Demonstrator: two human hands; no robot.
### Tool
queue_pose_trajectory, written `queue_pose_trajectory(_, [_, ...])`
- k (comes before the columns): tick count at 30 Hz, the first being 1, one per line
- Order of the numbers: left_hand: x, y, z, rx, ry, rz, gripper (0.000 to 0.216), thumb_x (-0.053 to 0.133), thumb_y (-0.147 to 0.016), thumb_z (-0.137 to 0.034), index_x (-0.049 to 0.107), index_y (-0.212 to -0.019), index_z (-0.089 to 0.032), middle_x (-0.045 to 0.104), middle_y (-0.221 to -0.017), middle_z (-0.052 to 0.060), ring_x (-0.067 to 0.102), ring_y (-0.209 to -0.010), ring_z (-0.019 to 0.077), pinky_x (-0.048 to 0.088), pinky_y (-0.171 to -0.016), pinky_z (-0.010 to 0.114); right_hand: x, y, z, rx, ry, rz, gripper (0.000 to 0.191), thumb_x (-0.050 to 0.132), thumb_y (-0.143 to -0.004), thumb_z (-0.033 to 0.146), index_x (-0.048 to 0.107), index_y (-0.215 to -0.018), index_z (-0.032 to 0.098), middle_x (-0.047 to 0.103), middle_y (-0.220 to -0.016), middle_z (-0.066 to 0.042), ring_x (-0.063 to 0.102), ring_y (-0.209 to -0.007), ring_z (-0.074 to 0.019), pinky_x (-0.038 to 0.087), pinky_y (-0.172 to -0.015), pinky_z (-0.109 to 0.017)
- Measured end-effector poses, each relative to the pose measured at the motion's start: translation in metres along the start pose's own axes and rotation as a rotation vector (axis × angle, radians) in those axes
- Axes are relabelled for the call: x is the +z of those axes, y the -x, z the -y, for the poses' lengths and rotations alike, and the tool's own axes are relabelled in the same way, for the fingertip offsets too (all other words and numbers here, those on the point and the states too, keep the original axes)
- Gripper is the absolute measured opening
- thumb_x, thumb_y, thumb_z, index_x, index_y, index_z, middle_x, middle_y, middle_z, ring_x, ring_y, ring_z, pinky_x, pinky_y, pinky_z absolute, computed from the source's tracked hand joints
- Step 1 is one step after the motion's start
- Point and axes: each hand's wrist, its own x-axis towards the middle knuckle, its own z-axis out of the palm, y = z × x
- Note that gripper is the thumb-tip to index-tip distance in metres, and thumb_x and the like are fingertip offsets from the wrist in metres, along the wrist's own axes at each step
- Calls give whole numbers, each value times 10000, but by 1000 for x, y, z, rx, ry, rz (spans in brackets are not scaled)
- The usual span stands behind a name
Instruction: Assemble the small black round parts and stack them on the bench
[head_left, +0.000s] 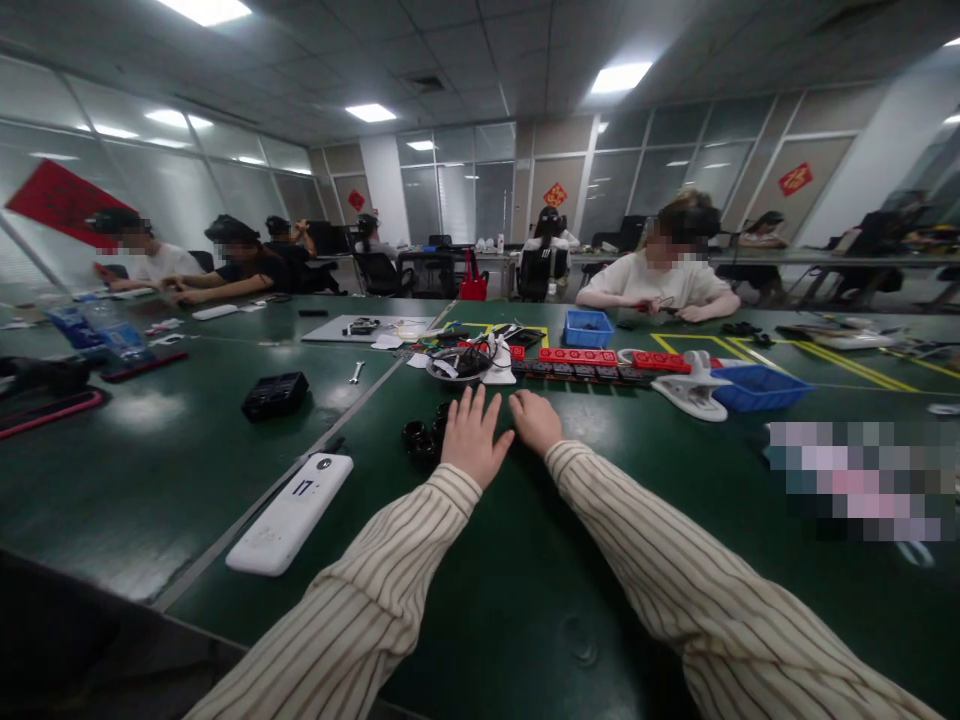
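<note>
My left hand (472, 437) is spread out with the fingers pointing away from me, low over the green tabletop (480, 600). Just left of it sits a cluster of black, round, glossy pieces (417, 436), partly covered by the hand. My right hand (537, 424) is close by on the right, its fingers curled down toward the table; whatever is under them, if anything, is hidden. Beyond both hands lie a dish of dark cables (459, 366) and a white stand-like piece (501, 362).
Left are a white slab-shaped device marked 17 (289, 518), a black box (275, 396) and a small wrench (356, 373). Beyond my right hand lie a row of red blocks (577, 358), a white clamp (694, 388) and a blue bin (772, 388). A person (660, 280) sits opposite.
</note>
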Motion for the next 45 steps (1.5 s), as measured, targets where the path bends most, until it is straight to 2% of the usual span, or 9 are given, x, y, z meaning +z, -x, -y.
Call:
queue_pose_trajectory(3, [31, 5, -5, -95, 35, 86, 480, 548, -783, -317, 475, -1220, -133, 382, -1335, 203, 260, -1252, 387, 187, -977, 579, 14, 19, 5, -39, -56, -45, 254, 477, -883, 289, 514, -1089, 145, 537, -1092, -73, 554, -934, -182, 470, -794, -380])
queue_pose_trajectory(7, [48, 9, 3, -216, 109, 118, 323, 505, -834, -279, 531, -1133, -159, 455, -1268, 186, 332, -1207, 357, 238, -962, 561, 23, 29, 0, -82, -135, -64, 249, 476, -882, 303, 525, -1065, 141, 548, -1065, -70, 557, -918, -178, 467, -791, -379])
queue_pose_trajectory(11, [41, 12, 10, -253, 264, 168, 237, 557, -841, -225, 554, -1062, -140, 519, -1174, 112, 436, -1127, 279, 317, -948, 488, 22, 29, -7, -159, -265, -61, 269, 495, -869, 331, 529, -1044, 130, 570, -991, -57, 570, -865, -168, 472, -765, -368])
queue_pose_trajectory(16, [30, 17, 12, -344, 553, 167, 188, 565, -854, -211, 567, -1029, -144, 530, -1152, 69, 465, -1102, 253, 326, -943, 495, 19, 29, -16, -147, -435, -156, 282, 510, -858, 330, 513, -1052, 124, 562, -970, -55, 566, -844, -164, 477, -735, -348])
queue_pose_trajectory(24, [39, 2, -2, -748, 1278, 61, 193, 455, -921, -224, 511, -1080, -129, 597, -993, 63, 590, -918, 191, 481, -799, 388, 9, 37, -10, -220, -598, -189, 226, 456, -865, 293, 510, -1035, 154, 554, -942, -44, 560, -779, -141, 476, -656, -281])
queue_pose_trajectory(30, [38, 3, -10, -996, 1723, 111, 249, 428, -927, -318, 562, -981, -116, 639, -871, 76, 640, -780, 180, 535, -675, 301, -2, 54, 5, -379, -535, -87, 215, 604, -740, 291, 555, -920, 182, 548, -852, -15, 534, -812, -155, 429, -755, -288])
queue_pose_trajectory(37, [27, 3, -11, -1091, 1959, 210, 349, 367, -922, -397, 590, -937, -130, 642, -821, 75, 649, -780, 209, 537, -697, 336, -7, 60, 13, -494, -486, -32, 253, 453, -847, 258, 552, -1065, 178, 499, -999, -72, 496, -932, -180, 377, -869, -323])
queue_pose_trajectory(41, [24, 2, -13, -1111, 1991, 225, 281, 354, -937, -284, 580, -986, -124, 648, -816, 79, 647, -753, 201, 532, -700, 347, -2, 53, 6, -462, -575, -86, 306, 363, -845, 157, 498, -1119, 170, 504, -1052, -76, 471, -1027, -177, 367, -916, -334])
queue_pose_trajectory(45, [23, 1, -12, -1136, 1976, 215, 283, 332, -950, -261, 566, -1022, -120, 649, -794, 74, 641, -653, 164, 537, -603, 284, 4, 52, -1, -429, -653, -124, 311, 382, -834, 190, 476, -1131, 181, 543, -1050, -72, 513, -988, -186, 407, -868, -351])
